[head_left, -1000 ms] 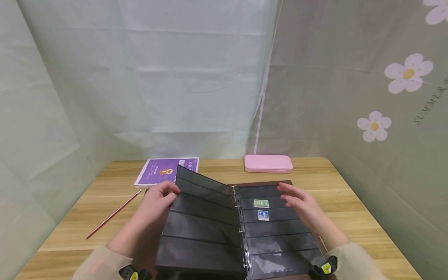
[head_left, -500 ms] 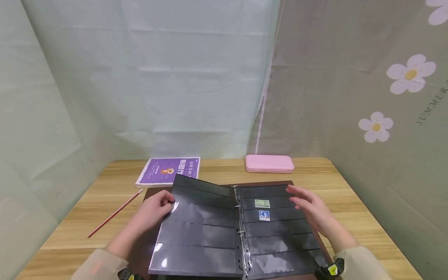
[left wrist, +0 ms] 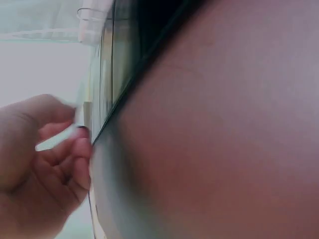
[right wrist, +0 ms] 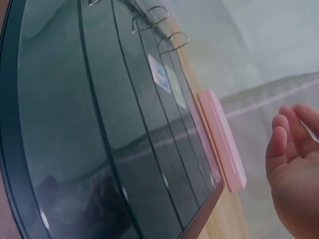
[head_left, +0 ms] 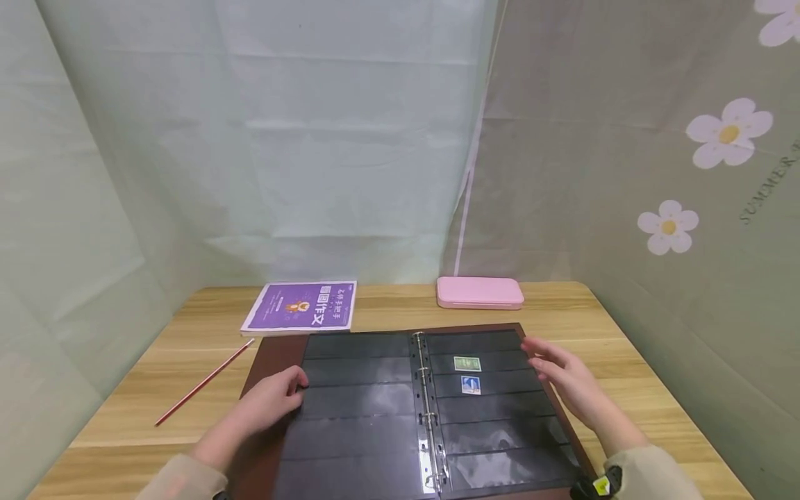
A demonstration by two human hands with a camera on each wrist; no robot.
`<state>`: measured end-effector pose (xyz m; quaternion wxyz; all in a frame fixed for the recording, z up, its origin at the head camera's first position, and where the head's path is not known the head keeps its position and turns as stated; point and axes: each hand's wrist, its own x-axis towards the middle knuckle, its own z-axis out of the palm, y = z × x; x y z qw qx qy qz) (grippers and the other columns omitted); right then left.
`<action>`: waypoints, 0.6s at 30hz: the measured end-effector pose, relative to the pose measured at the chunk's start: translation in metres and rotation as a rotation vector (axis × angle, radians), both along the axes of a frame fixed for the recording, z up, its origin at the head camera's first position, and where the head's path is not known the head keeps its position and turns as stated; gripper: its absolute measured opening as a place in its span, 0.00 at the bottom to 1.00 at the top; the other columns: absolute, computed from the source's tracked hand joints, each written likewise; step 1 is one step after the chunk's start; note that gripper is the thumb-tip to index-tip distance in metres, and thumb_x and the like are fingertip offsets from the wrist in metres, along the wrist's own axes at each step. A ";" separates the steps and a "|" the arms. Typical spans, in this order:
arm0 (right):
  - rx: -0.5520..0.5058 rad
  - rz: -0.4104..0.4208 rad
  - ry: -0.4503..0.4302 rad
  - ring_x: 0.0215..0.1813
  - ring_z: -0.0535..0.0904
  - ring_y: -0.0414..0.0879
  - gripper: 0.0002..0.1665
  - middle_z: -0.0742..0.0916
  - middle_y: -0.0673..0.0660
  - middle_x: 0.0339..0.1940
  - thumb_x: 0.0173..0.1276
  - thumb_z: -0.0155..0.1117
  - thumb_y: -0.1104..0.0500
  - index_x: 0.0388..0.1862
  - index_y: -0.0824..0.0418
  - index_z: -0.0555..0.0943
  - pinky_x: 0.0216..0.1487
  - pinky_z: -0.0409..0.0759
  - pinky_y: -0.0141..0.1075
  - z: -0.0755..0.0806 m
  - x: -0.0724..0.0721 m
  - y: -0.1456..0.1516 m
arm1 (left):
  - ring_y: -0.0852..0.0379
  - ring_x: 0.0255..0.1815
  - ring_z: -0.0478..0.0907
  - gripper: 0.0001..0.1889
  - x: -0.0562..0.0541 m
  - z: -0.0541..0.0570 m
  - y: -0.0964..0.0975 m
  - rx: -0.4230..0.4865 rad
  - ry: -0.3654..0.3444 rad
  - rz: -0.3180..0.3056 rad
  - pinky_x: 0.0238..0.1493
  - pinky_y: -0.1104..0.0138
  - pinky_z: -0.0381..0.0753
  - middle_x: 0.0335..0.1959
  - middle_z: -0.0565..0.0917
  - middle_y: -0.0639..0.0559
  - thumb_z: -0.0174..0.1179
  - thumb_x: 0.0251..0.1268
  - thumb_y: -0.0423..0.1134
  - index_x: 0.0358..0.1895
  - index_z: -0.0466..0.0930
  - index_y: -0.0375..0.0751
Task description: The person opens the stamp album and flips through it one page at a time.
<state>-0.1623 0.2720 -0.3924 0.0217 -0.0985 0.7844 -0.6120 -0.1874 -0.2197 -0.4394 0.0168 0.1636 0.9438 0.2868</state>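
A ring-bound stamp album [head_left: 421, 410] lies spread on the table, its clear-pocketed black pages inside a brown cover. At its left page's [head_left: 356, 399] outer edge is my left hand [head_left: 269, 399], fingers curled and thumb close to the fingertips at the sheet's edge. The left wrist view shows this hand [left wrist: 50, 159] only partly. Two stamps, one green [head_left: 467, 364] and one blue and white [head_left: 471, 385], sit in pockets of the right page. Near the right page's outer edge my right hand [head_left: 571, 382] hovers with loosely bent fingers, holding nothing.
Behind the album lie a purple book [head_left: 300, 305] at left and a pink case [head_left: 479, 292] at right. A thin red stick [head_left: 205, 382] rests diagonally on the wooden table [head_left: 387, 305] to the left. Cloth hangings [head_left: 312, 139] surround the table.
The left page has come down from a raised slant to nearly flat, my left hand moving down with it. My right hand has shifted slightly to the right and down.
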 end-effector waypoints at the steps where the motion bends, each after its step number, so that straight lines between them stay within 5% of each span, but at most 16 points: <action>1: 0.007 -0.001 0.000 0.53 0.72 0.30 0.31 0.75 0.53 0.59 0.72 0.51 0.60 0.66 0.78 0.59 0.49 0.72 0.30 -0.001 0.000 0.001 | 0.62 0.22 0.65 0.10 0.001 -0.002 0.000 -0.012 -0.018 -0.031 0.25 0.67 0.64 0.20 0.67 0.56 0.62 0.52 0.30 0.37 0.74 0.41; 5: 0.033 -0.012 -0.010 0.53 0.71 0.30 0.31 0.74 0.59 0.60 0.72 0.52 0.59 0.67 0.76 0.60 0.50 0.72 0.34 -0.005 0.001 0.006 | 0.62 0.23 0.64 0.13 0.003 -0.006 -0.001 -0.044 -0.040 -0.117 0.26 0.67 0.65 0.21 0.67 0.56 0.66 0.51 0.33 0.39 0.74 0.39; 11: 0.078 -0.036 -0.024 0.55 0.72 0.37 0.30 0.74 0.65 0.62 0.71 0.53 0.60 0.67 0.74 0.61 0.49 0.73 0.36 -0.013 0.001 0.012 | 0.60 0.25 0.64 0.13 0.004 -0.009 0.002 -0.067 -0.035 -0.088 0.28 0.65 0.65 0.22 0.67 0.55 0.67 0.51 0.34 0.39 0.74 0.40; 18: 0.374 -0.078 -0.079 0.59 0.71 0.58 0.33 0.73 0.68 0.62 0.68 0.59 0.52 0.66 0.69 0.66 0.51 0.75 0.45 -0.021 -0.002 0.020 | 0.59 0.23 0.66 0.14 0.005 -0.012 0.003 -0.066 -0.106 -0.052 0.28 0.64 0.66 0.21 0.69 0.56 0.66 0.53 0.34 0.44 0.75 0.41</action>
